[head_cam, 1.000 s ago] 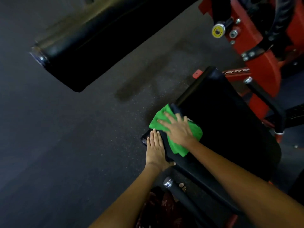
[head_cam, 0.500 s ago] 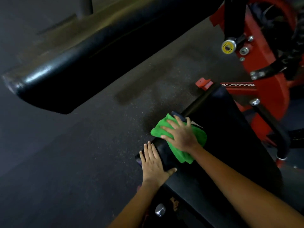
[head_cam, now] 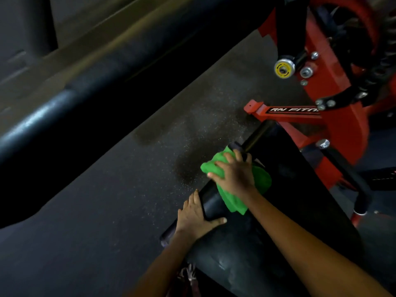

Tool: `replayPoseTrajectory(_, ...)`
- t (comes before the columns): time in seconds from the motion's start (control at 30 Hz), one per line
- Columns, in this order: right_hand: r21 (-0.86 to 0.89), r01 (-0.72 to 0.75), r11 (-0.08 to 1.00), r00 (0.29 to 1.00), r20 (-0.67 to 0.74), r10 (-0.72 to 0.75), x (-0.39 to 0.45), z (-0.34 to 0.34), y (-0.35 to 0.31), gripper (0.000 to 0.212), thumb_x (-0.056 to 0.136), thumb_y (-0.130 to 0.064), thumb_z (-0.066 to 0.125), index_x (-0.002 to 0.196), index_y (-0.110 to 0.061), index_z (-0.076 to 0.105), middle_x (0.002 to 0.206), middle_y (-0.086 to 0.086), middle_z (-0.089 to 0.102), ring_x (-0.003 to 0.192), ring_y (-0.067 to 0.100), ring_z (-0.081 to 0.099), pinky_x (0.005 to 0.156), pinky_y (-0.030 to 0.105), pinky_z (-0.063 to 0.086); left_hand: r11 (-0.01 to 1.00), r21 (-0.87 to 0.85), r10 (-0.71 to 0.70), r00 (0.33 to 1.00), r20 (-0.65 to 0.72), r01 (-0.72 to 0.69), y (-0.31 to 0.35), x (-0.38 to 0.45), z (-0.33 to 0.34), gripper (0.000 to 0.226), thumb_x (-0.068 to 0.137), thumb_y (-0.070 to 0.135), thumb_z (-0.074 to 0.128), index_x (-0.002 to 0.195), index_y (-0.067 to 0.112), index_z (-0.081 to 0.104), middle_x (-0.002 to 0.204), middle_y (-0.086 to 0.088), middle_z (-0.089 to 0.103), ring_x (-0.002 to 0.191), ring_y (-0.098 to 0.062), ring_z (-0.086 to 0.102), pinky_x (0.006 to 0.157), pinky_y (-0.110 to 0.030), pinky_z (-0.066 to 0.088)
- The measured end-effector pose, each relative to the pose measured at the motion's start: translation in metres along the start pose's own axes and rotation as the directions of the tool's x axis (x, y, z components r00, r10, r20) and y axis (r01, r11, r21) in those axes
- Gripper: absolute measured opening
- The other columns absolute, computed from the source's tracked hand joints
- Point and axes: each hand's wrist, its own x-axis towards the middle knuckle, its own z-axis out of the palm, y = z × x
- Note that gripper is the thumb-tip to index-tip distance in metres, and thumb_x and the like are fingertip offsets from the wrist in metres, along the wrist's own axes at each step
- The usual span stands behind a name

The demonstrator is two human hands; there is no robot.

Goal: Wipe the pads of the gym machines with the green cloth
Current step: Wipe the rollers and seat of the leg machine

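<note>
Wiping with green cloth (head_cam: 231, 198): soft, light, bunches easily, so best pinned under a flat palm. It drapes over the black roller pad (head_cam: 212, 203), whose long axis runs near-left to far-right. Right hand (head_cam: 233, 174) presses it, fingers spread; left hand (head_cam: 194, 217) flat, steadying pad. Red frame (head_cam: 334, 123) beyond.

Dark speckled rubber floor (head_cam: 120, 211); red machine frame (head_cam: 342, 125) at right; dim light

Dim indoor light, deep shadows, soft blur, wide-angle edge bending
</note>
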Motion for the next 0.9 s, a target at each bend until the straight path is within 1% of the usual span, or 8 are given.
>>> replayPoseTrajectory(0.13, -0.04, 0.315, 0.948, 0.949, -0.003, -0.315, -0.01, 0.006, 0.011, 0.056, 0.081, -0.064, 0.035, 0.102, -0.027, 0.072, 0.114, 0.003, 0.066, 0.111, 0.032, 0.057, 0.091, 0.06, 0.039, 0.998, -0.064, 0.026, 0.999, -0.024, -0.028, 0.019, 0.021, -0.006, 0.12, 0.056, 0.085, 0.058, 0.145, 0.012, 0.021, 0.143, -0.003, 0.036, 0.128, -0.022, 0.039, 0.104, -0.042, 0.038)
replayPoseTrajectory(0.2, -0.03, 0.226, 0.974, 0.974, -0.024, -0.227, 0.011, 0.001, 0.039, 0.055, 0.082, -0.064, 0.037, 0.106, -0.027, 0.07, 0.119, 0.005, 0.064, 0.119, 0.033, 0.051, 0.094, 0.059, 0.036, 0.998, -0.052, 0.045, 0.999, -0.005, -0.045, 0.029, 0.031, -0.009, 0.125, 0.056, 0.085, 0.058, 0.147, 0.01, 0.015, 0.147, -0.005, 0.032, 0.131, -0.024, 0.036, 0.106, -0.043, 0.038)
replayPoseTrajectory(0.33, 0.035, -0.192, 0.981, 0.981, -0.018, 0.192, 0.032, -0.004, 0.064, 0.047, 0.08, -0.056, 0.061, 0.115, -0.025, 0.067, 0.134, 0.011, 0.053, 0.128, 0.037, 0.039, 0.1, 0.063, 0.027, 0.994, -0.033, 0.109, 0.994, 0.025, -0.108, 0.045, 0.046, -0.017, 0.126, 0.062, 0.08, 0.061, 0.151, 0.011, 0.003, 0.156, -0.006, 0.015, 0.14, -0.025, 0.024, 0.111, -0.042, 0.032)
replayPoseTrajectory(0.5, -0.073, 0.278, 0.958, 0.958, -0.052, -0.282, 0.024, 0.001, 0.077, 0.053, 0.08, -0.062, 0.044, 0.106, -0.026, 0.071, 0.119, 0.008, 0.063, 0.113, 0.035, 0.055, 0.09, 0.062, 0.04, 0.99, 0.017, 0.14, 0.99, 0.024, -0.141, 0.066, 0.061, -0.021, 0.127, 0.061, 0.079, 0.062, 0.149, 0.007, 0.005, 0.156, -0.008, 0.015, 0.14, -0.027, 0.023, 0.11, -0.044, 0.032)
replayPoseTrajectory(0.67, 0.043, -0.242, 0.969, 0.97, -0.025, 0.243, 0.047, -0.01, 0.11, 0.053, 0.084, -0.058, 0.057, 0.128, -0.03, 0.058, 0.147, 0.008, 0.039, 0.138, 0.036, 0.028, 0.107, 0.061, 0.018, 0.983, 0.072, 0.168, 0.985, 0.028, -0.169, 0.081, 0.076, -0.025, 0.128, 0.062, 0.08, 0.059, 0.15, 0.01, -0.002, 0.158, -0.006, 0.009, 0.142, -0.026, 0.02, 0.112, -0.043, 0.03)
replayPoseTrajectory(0.8, -0.046, 0.222, 0.974, 0.974, -0.042, -0.223, 0.033, -0.004, 0.107, 0.051, 0.083, -0.06, 0.047, 0.12, -0.031, 0.064, 0.134, 0.006, 0.055, 0.125, 0.035, 0.046, 0.099, 0.064, 0.03, 0.971, 0.174, 0.169, 0.985, -0.034, -0.161, 0.102, 0.086, -0.024, 0.128, 0.063, 0.084, 0.054, 0.149, 0.006, 0.0, 0.157, -0.01, 0.01, 0.141, -0.026, 0.021, 0.111, -0.042, 0.028)
replayPoseTrajectory(0.83, -0.066, 0.254, 0.965, 0.965, -0.054, -0.258, 0.037, -0.005, 0.119, 0.052, 0.082, -0.062, 0.043, 0.12, -0.032, 0.064, 0.133, 0.005, 0.056, 0.123, 0.034, 0.048, 0.098, 0.062, 0.032, 0.964, 0.213, 0.168, 0.985, -0.031, -0.158, 0.107, 0.087, -0.024, 0.129, 0.064, 0.085, 0.051, 0.149, 0.004, -0.003, 0.158, -0.011, 0.007, 0.141, -0.026, 0.019, 0.111, -0.043, 0.025)
replayPoseTrajectory(0.9, -0.022, 0.051, 0.998, 0.997, -0.056, -0.052, 0.052, -0.015, 0.141, 0.052, 0.084, -0.061, 0.049, 0.128, -0.035, 0.057, 0.143, 0.003, 0.047, 0.132, 0.032, 0.037, 0.104, 0.059, 0.025, 0.937, 0.309, 0.175, 0.984, -0.012, -0.163, 0.118, 0.089, -0.024, 0.133, 0.062, 0.09, 0.037, 0.148, 0.003, -0.013, 0.159, -0.012, -0.005, 0.144, -0.027, 0.012, 0.114, -0.046, 0.018)
